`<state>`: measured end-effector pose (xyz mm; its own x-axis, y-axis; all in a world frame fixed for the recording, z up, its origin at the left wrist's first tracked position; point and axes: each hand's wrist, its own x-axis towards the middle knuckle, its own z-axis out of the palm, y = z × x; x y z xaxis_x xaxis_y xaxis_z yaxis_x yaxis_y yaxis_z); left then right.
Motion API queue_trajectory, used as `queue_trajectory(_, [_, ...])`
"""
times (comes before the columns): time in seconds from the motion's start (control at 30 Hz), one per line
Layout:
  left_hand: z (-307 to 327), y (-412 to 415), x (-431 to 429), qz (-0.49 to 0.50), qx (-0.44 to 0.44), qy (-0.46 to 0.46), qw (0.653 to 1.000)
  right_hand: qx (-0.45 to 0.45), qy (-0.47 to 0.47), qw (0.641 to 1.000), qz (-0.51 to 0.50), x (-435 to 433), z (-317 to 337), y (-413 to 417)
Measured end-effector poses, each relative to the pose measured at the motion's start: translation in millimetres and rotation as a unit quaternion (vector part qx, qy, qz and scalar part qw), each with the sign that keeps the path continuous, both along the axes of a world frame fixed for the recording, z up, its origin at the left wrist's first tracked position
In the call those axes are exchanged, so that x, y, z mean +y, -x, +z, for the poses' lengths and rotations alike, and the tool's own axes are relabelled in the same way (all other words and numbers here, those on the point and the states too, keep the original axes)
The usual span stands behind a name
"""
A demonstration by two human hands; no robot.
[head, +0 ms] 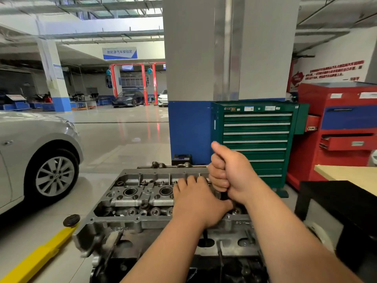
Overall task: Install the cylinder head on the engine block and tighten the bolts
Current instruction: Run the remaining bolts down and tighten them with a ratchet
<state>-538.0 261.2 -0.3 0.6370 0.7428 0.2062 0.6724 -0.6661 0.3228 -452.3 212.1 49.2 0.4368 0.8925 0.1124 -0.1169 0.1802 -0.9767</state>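
One big step looks done: the grey cast-metal cylinder head point(142, 201) sits on the dark engine block point(163, 268) just below me. Bolt tightening seems in progress, though I cannot tell how many are left. My right hand point(230, 172) is fisted round a black tool handle point(224, 196), and my left hand point(195, 201) lies flat on the head beside it.

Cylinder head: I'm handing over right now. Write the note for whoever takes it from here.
Right hand: grips an upright dark tool handle, thumb up, over the right end of the cylinder head.
Left hand: rests palm down on the head, beside the tool.
Done: the head sits on the engine block.
Left: tighten the bolts. The hands hide the bolt under the tool, and I cannot tell which bolts are tight, so check each one.
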Motion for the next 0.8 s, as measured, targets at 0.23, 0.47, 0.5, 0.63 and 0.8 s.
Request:
queue_trajectory(0.23, [0.5,4.7,0.6,-0.020,0.012,-0.007,1.000,-0.097,-0.058,0.957,-0.266,16.0,-14.8,14.6])
queue_trajectory(0.47, [3.3,-0.3,-2.6,-0.015,0.015,-0.004,1.000,-0.047,-0.012,0.987,0.151,-3.4,3.6,-9.2])
queue_trajectory(0.5, [2.5,0.9,-3.0,-0.017,0.008,-0.003,1.000,-0.027,-0.004,0.990,0.136,-0.9,3.0,-5.7])
queue_trajectory(0.63, [3.6,5.2,-1.1,-0.017,0.012,-0.014,1.000,-0.102,-0.037,0.957,-0.271,10.3,-14.3,17.7])
queue_trajectory(0.8, [3.9,7.2,-2.9,-0.025,0.012,-0.017,0.999,-0.131,-0.048,0.943,-0.302,14.9,-18.5,18.6])
